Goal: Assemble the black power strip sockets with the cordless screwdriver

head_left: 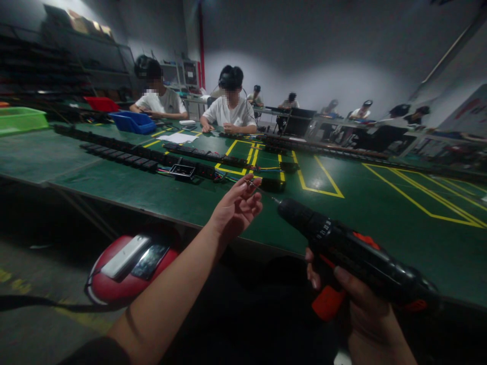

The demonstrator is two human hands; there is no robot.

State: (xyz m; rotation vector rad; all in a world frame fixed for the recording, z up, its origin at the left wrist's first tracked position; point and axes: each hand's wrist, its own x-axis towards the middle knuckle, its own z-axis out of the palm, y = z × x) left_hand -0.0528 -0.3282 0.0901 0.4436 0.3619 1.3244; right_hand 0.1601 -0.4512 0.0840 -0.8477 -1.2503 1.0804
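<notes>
The drill (357, 256) was in our right grip (367, 309), wrapped around its handle, on the near right by the desk (380, 213). Its long axis slanted, the bit (276, 201) pointing left and away, towards our left grip (239, 209), which pinched small metal parts (250, 183). Far left, we saw a blue bin (133, 124), red bin (101, 104) and green bin (23, 120); we couldn't tell their contents.
</notes>
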